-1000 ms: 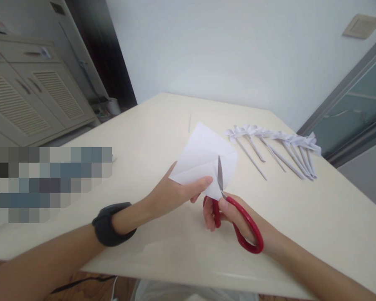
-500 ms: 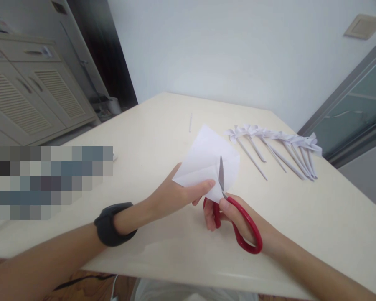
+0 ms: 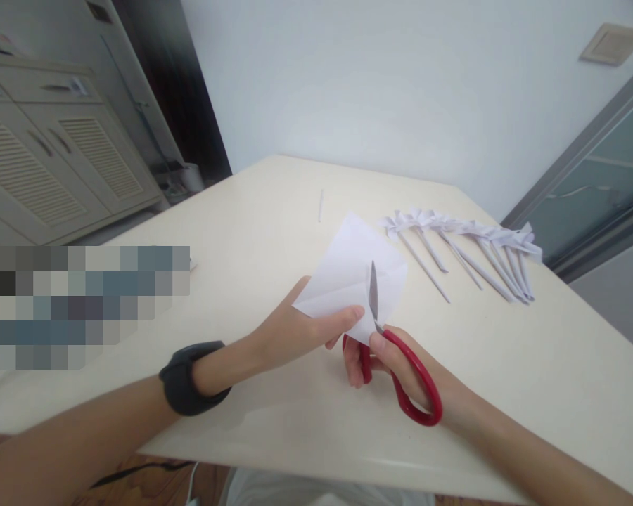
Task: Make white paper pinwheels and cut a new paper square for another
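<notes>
A white sheet of paper [image 3: 342,260] with a crease across it is pinched in my left hand [image 3: 300,327], thumb on top and the other fingers mostly hidden beneath. My right hand [image 3: 395,358] grips red-handled scissors [image 3: 422,376] from the right. One blade lies over the paper and the other passes under it, so the paper's near edge sits between the parted blades. Paper and hands are held above the table. A dark band circles my left wrist.
Several white paper flowers on rolled paper stems [image 3: 464,235] lie in a row on the cream table [image 3: 243,225] at the right. A thin white paper stick [image 3: 321,205] rests farther back. At the left is a pixelated area. Below the front edge stands a whitish bin [image 3: 327,488].
The paper and my left hand have shifted very slightly to the right. The scissors stay almost in the same place.
</notes>
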Demonstrator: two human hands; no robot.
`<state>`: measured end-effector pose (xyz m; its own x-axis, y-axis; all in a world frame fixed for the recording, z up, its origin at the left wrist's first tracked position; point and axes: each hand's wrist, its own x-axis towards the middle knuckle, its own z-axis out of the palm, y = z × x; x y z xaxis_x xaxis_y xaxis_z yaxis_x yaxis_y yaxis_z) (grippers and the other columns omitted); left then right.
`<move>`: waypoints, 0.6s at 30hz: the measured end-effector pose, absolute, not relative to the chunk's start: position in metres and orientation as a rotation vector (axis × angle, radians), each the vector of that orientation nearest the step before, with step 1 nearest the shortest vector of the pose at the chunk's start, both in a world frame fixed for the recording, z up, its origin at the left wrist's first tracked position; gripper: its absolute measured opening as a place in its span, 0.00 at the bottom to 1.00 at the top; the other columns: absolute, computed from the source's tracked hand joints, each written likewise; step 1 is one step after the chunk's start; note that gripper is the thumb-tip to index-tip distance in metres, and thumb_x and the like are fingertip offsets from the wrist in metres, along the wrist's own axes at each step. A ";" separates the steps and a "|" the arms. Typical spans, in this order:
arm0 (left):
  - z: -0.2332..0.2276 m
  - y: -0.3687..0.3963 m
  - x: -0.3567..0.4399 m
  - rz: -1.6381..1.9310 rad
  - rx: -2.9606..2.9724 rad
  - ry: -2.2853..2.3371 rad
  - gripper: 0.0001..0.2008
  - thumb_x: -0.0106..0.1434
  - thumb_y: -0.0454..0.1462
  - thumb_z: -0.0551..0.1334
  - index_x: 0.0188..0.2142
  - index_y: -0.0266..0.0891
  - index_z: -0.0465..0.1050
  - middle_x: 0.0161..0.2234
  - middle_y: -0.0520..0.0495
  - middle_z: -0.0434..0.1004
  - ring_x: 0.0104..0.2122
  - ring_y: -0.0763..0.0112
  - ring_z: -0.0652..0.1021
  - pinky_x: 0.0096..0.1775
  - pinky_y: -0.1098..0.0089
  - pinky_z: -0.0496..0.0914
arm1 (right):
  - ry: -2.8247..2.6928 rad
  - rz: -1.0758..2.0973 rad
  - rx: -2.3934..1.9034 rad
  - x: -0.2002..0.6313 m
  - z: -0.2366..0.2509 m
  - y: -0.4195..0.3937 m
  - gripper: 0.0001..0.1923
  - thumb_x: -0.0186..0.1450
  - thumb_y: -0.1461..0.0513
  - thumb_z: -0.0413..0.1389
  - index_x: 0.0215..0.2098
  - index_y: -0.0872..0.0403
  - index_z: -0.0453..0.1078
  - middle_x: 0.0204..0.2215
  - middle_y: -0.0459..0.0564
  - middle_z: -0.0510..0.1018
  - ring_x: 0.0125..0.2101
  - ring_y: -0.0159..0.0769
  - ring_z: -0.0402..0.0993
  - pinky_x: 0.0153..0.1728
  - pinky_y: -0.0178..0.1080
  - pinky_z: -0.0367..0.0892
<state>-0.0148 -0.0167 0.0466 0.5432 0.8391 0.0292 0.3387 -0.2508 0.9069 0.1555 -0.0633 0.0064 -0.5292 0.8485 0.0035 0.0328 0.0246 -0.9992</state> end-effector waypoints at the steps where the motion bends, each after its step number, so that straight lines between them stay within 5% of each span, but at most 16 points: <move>1: 0.045 -0.016 -0.015 0.665 1.827 0.969 0.19 0.59 0.41 0.57 0.15 0.38 0.60 0.15 0.54 0.65 0.19 0.75 0.70 0.26 0.75 0.66 | -1.645 1.570 -0.913 0.155 0.006 -0.063 0.22 0.67 0.50 0.40 0.31 0.57 0.65 0.25 0.49 0.68 0.28 0.32 0.65 0.33 0.37 0.62; 18: 0.047 -0.019 -0.013 0.649 1.785 0.985 0.18 0.58 0.41 0.57 0.14 0.38 0.59 0.14 0.56 0.63 0.18 0.77 0.68 0.26 0.75 0.65 | -1.676 1.556 -0.940 0.156 0.008 -0.063 0.23 0.67 0.50 0.40 0.28 0.57 0.65 0.23 0.48 0.68 0.27 0.32 0.65 0.32 0.36 0.62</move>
<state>-0.0133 -0.0192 0.0469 0.5322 0.8466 0.0016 0.3357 -0.2127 0.9176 0.1556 -0.0632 0.0077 -0.5263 0.8503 -0.0060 0.0690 0.0357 -0.9970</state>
